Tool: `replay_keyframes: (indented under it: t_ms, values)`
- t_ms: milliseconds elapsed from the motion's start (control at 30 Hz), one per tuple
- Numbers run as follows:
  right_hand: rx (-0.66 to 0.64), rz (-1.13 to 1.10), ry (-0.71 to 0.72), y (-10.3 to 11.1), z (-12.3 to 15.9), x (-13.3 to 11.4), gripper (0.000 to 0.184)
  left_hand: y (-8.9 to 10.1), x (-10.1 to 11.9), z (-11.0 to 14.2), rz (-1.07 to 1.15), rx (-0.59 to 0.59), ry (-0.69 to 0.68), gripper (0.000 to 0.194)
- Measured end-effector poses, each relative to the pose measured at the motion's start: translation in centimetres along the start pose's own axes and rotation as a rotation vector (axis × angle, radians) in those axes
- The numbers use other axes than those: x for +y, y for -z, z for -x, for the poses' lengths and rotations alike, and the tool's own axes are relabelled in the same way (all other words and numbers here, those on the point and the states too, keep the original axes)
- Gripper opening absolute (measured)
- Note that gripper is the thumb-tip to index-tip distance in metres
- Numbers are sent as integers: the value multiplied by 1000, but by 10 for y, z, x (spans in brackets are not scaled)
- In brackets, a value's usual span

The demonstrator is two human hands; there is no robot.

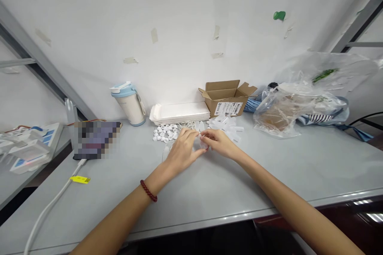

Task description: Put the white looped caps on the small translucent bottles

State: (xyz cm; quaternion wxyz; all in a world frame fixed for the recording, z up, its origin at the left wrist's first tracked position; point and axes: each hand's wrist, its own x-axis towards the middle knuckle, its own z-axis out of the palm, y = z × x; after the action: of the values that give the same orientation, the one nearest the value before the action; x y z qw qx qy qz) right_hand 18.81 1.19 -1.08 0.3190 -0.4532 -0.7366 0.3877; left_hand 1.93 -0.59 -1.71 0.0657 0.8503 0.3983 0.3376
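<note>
My left hand (pixel 183 150) and my right hand (pixel 218 142) meet at the middle of the grey table (pixel 209 191), fingers pinched together on a small clear plastic piece (pixel 201 144) held between them. Just beyond the hands lies a cluster of small white caps (pixel 165 132) on the left and a pile of clear plastic tubes (pixel 228 124) on the right. A red bead bracelet sits on my left wrist.
A stack of white trays (pixel 179 112) and an open cardboard box (pixel 227 98) stand by the wall. A blue-lidded cup (pixel 129 103) is to the left. Plastic bags (pixel 302 101) fill the right back. A white cable (pixel 50 207) runs along the left.
</note>
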Motion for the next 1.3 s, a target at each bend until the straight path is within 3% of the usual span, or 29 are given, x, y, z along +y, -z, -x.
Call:
replay_keyframes:
  t_ms: [167, 367, 533, 800, 1133, 1300]
  values:
    - [-33, 22, -26, 2, 1, -1, 19, 0, 1, 1, 12, -46, 39, 35]
    - [-213, 85, -40, 5, 1, 4, 19, 4, 3, 1, -14, -212, 96, 29]
    - [-246, 110, -38, 4, 1, 9, 21, 10, 5, 1, -29, -301, 122, 23]
    - [-225, 184, -5, 4, 1, 7, 21, 8, 1, 3, -21, -278, 101, 23]
    - [-230, 222, 12, 3, 1, 9, 21, 9, -2, 4, -17, -331, 156, 32]
    - [-229, 222, 14, 2, 1, 9, 20, 8, -4, 5, -22, -344, 105, 33]
